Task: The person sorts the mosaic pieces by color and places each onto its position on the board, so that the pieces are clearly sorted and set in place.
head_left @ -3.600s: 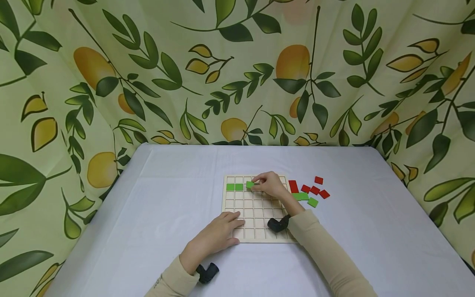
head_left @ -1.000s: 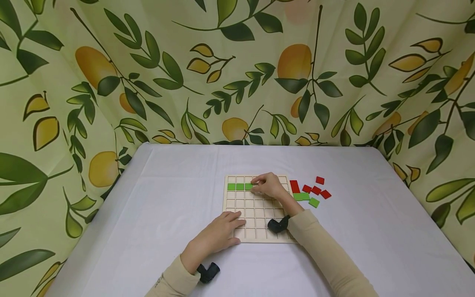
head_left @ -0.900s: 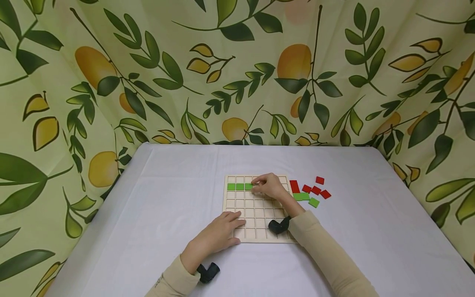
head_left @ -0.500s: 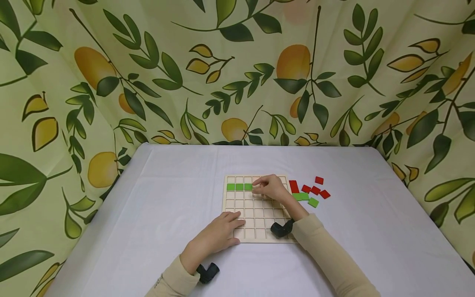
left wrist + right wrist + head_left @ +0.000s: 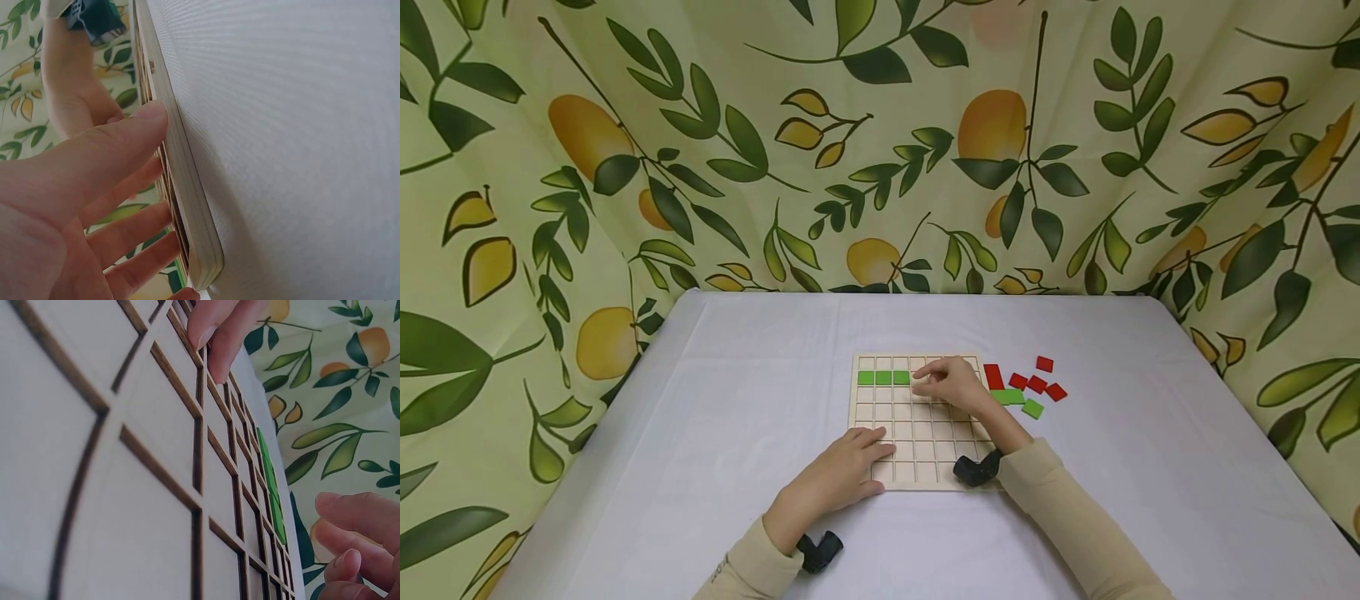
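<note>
A pale wooden grid board (image 5: 904, 431) lies on the white table, three green square tiles (image 5: 883, 377) set side by side in its second row from the back. My left hand (image 5: 838, 471) rests on the board's front left corner. In the left wrist view its thumb touches the board's side edge (image 5: 181, 175), with the other fingers extended over the face. Over the back of the board, just right of the third tile, is my right hand (image 5: 953, 383). Its fingers are loosely bent and apart, and the right wrist view shows nothing between these fingers (image 5: 359, 544).
Right of the board lie a red strip (image 5: 993, 377), a green strip-shaped area (image 5: 1007, 397), a loose green square (image 5: 1033, 408) and several red squares (image 5: 1037, 384). A leaf-and-fruit patterned curtain (image 5: 880, 167) surrounds the table. Black wrist cameras (image 5: 976, 470) sit on both arms.
Earlier my right hand pinched the third green tile, which then lay tilted; now it lies flat in line with the others. The right hand has let go and drawn back slightly right. Left hand unmoved.
</note>
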`<state>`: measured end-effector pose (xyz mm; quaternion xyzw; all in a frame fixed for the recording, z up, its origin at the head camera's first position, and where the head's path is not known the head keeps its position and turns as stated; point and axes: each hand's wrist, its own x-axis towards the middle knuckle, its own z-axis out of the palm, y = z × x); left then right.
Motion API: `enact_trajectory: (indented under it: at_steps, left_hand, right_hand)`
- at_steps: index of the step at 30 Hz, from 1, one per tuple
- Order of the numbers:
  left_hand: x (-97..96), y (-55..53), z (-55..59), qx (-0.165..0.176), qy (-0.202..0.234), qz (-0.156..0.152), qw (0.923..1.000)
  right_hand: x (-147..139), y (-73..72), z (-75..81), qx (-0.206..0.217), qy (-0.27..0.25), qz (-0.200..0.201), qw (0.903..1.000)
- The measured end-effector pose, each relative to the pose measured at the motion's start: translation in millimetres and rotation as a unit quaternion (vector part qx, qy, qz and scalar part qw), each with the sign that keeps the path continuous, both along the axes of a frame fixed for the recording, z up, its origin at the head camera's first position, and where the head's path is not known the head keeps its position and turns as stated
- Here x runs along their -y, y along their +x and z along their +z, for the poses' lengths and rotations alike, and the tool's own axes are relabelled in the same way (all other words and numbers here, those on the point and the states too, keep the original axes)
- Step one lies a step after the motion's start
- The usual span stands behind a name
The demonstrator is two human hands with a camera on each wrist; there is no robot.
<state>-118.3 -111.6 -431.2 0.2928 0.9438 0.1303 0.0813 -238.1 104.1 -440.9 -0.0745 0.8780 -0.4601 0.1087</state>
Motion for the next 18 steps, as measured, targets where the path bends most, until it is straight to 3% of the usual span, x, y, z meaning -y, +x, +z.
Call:
enact_trajectory:
  at_steps: [18]
  left_hand:
    - [-0.4, 0.7, 1.0, 0.001, 0.005, -0.001, 1.0]
  right_hand:
    - [-18.8, 9.9, 0.4, -0.023, -0.013, 0.018, 0.9995]
